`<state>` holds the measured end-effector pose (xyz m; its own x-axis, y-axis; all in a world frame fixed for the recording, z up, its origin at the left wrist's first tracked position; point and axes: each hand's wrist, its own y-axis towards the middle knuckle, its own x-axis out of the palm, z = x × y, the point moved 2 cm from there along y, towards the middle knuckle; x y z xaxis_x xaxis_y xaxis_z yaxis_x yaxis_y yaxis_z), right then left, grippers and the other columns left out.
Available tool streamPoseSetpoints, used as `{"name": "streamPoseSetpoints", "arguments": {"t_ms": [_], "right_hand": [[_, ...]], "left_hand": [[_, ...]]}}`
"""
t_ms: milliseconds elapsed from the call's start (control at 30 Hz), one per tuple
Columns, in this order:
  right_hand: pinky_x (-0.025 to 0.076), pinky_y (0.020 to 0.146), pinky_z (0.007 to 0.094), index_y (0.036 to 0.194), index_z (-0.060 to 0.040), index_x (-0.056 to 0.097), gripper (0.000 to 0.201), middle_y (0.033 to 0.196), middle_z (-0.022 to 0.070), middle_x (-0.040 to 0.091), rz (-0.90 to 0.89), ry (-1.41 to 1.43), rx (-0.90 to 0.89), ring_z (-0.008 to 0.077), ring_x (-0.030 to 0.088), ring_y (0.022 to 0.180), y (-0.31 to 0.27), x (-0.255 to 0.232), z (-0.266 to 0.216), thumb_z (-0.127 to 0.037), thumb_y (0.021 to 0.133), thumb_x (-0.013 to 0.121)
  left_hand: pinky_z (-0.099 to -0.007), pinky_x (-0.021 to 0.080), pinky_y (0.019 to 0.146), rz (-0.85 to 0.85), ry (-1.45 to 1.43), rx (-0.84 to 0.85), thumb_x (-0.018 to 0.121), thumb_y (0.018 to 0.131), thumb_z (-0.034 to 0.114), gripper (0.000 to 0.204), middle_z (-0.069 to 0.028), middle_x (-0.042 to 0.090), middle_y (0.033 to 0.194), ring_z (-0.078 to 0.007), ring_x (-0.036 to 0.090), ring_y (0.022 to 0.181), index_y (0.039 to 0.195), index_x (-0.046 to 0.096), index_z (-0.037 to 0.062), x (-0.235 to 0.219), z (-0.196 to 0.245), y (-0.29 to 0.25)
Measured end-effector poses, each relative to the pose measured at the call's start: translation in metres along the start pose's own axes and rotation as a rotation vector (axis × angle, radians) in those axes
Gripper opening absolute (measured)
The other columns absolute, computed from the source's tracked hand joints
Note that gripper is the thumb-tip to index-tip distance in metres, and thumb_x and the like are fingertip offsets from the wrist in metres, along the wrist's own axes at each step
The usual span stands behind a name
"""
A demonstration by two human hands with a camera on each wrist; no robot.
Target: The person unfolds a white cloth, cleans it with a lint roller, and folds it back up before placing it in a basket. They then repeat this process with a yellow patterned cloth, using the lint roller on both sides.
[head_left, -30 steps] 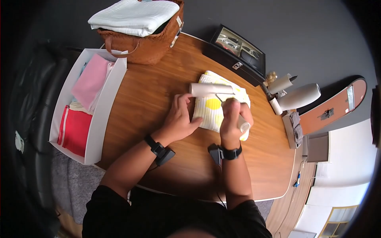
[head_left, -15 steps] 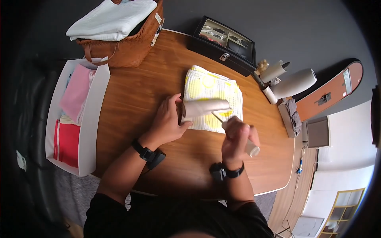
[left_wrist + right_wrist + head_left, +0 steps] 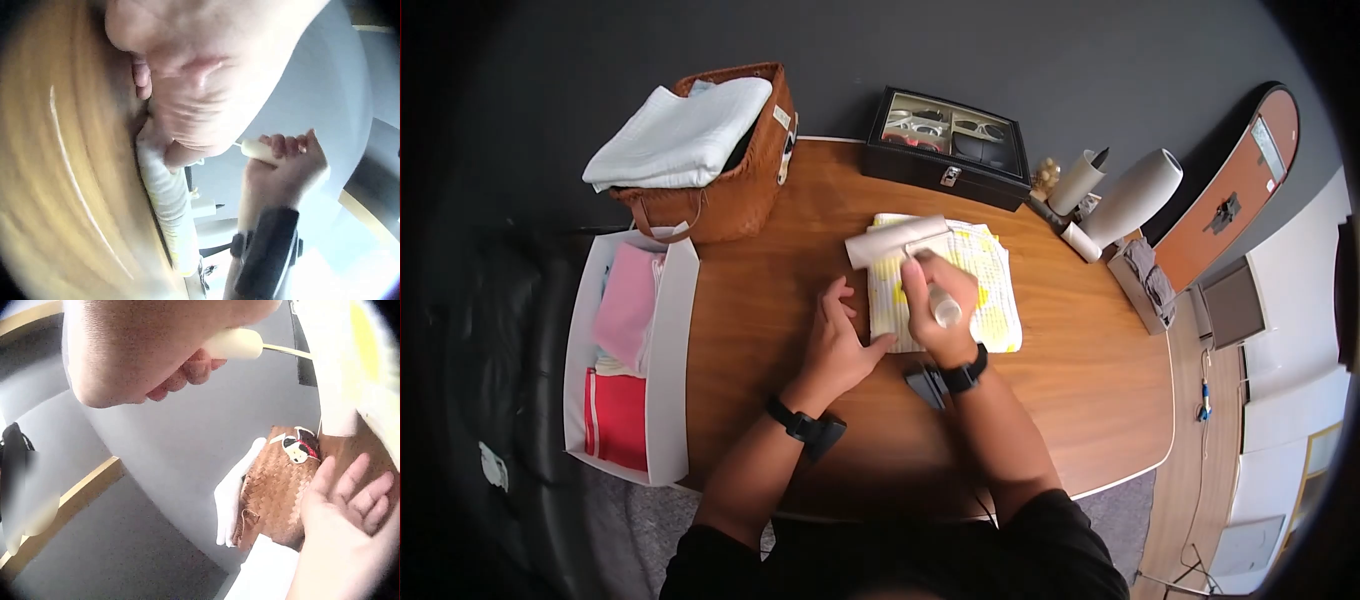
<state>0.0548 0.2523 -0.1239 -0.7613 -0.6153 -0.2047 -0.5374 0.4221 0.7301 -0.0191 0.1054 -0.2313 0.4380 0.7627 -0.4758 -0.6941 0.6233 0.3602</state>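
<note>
A folded white cloth with yellow spots lies on the wooden table. My right hand grips the pale handle of a lint roller, whose white roll lies slanted across the cloth's far left part and sticks out past its left edge. In the right wrist view, fingers curl round the handle, from which a thin metal rod runs to the roll. My left hand rests at the cloth's near left corner, fingers loosely bent. Its thumb touches the cloth edge, as the left wrist view shows.
To the left stands a white box with folded pink and red cloths. Behind it is a brown woven basket topped with a white cloth. A black glasses case, a white vase and a mirror stand at the back.
The lint roller went toward me over the cloth, then back to its far left part, now slanted. My right hand moved left with it. My left thumb stays by the cloth's edge.
</note>
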Motion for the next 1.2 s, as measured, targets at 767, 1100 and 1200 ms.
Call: {"name": "streamPoseSetpoints", "arguments": {"t_ms": [767,1100,1200], "right_hand": [[0.045,0.058,0.0377,0.081,-0.0029,0.054,0.030,0.062,0.0086,0.054,0.044,0.178,0.072,0.0220,0.051,0.053,-0.078,-0.114,-0.071,-0.012,0.109,0.059],[0.040,0.053,0.0288,0.073,-0.0043,0.053,0.037,0.062,0.0062,0.059,0.164,0.181,0.287,0.0118,0.050,0.056,-0.057,-0.112,-0.054,-0.008,0.109,0.063],[0.033,0.054,0.0341,0.076,-0.0074,0.045,0.038,0.058,0.0032,0.043,0.206,0.204,0.368,0.0140,0.038,0.053,-0.061,-0.119,-0.059,-0.012,0.112,0.057]], "left_hand": [[-0.0522,0.035,0.122,-0.451,0.425,0.111,0.092,0.077,0.052,0.128,-0.0162,0.033,0.175,-0.0370,0.042,0.147,0.172,0.023,-0.0005,-0.013,0.032,0.002],[-0.0519,0.036,0.117,-0.426,0.383,0.236,0.084,0.088,0.040,0.096,-0.0142,0.047,0.163,-0.0366,0.044,0.142,0.171,0.039,0.0210,-0.016,0.033,0.000],[-0.0515,0.036,0.116,-0.384,0.369,0.236,0.083,0.089,0.038,0.086,-0.0137,0.047,0.161,-0.0357,0.046,0.140,0.166,0.048,0.0230,-0.014,0.032,-0.001]]}}
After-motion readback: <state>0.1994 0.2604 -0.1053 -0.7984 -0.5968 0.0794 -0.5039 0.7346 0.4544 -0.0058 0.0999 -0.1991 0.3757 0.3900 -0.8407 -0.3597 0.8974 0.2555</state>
